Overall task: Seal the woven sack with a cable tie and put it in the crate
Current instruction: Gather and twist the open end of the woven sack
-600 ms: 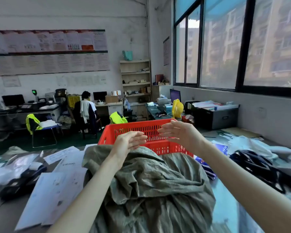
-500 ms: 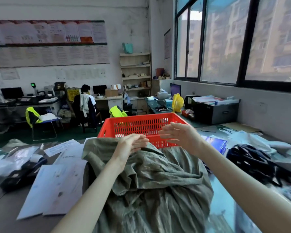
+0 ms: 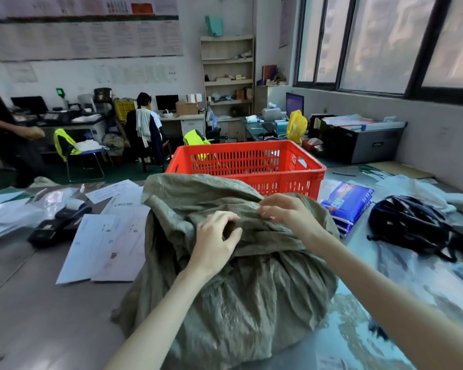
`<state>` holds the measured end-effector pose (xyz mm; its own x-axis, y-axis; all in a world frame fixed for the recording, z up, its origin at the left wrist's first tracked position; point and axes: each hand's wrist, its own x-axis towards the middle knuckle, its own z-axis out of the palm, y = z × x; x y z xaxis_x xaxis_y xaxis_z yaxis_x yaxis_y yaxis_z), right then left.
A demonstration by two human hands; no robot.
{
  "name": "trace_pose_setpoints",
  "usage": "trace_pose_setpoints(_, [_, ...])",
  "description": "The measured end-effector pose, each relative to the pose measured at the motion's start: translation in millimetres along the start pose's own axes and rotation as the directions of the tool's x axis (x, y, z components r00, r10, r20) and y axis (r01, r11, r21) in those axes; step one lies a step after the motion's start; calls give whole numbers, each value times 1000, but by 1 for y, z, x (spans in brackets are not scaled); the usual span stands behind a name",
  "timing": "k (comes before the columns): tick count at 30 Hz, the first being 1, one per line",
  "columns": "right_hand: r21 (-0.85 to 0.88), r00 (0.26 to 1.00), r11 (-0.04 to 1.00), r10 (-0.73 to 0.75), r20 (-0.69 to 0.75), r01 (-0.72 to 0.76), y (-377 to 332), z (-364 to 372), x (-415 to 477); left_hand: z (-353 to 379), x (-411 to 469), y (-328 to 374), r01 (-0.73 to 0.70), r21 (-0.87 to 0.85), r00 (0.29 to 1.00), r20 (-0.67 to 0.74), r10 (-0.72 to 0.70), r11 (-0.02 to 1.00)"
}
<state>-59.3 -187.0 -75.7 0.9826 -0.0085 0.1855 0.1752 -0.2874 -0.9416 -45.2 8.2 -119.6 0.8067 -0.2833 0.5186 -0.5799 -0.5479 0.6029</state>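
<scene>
A bulky olive-green woven sack (image 3: 233,303) lies on the table in front of me, its loose mouth flopped toward the far side. My left hand (image 3: 215,243) rests on the crumpled top of the sack with fingers curled, pinching a fold of fabric. My right hand (image 3: 286,212) hovers just above the fabric, fingers spread and touching the folds lightly. Right behind the sack stands a red slatted plastic crate (image 3: 286,180); nothing shows inside it. No cable tie is in view.
Papers (image 3: 110,244) and a black handheld device (image 3: 56,228) lie left of the sack. Blue packets (image 3: 348,201) and a black helmet (image 3: 409,222) sit to the right. A person stands at the far left (image 3: 0,129); another sits at a desk behind.
Both hands have dropped from in front of the crate down onto the sack's top. The camera has tilted down, and a person has come into view at the far left.
</scene>
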Motion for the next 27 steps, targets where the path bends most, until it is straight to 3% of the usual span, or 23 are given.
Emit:
trace_pose_setpoints(3, [-177, 995, 979, -100, 7, 100, 9, 12, -5, 1, -13, -14, -75, 243, 995, 77, 57, 967])
trace_pose_setpoints(6, [-380, 975, 898, -212, 63, 220, 15, 24, -11, 6, -26, -24, -82, 399, 980, 200, 0, 913])
trace_pose_setpoints(9, [-515, 950, 799, -275, 147, 311, 27, 36, -14, 12, -34, -28, -34, 446, 986, 162, -43, 895])
trace_pose_setpoints(13, [-679, 951, 667, -221, 215, 308, 40, 46, -21, 17, -38, -31, -20, 414, 997, 80, -15, 910])
trace_pose_setpoints(19, [-804, 954, 515, -186, 233, 297, 56, 52, -29, 18, -46, -33, -26, 305, 995, 96, -4, 952])
trace_pose_setpoints(27, [-774, 943, 550, -272, 190, 314, 63, 41, -34, 14, -63, -13, -75, 165, 996, 65, 65, 983])
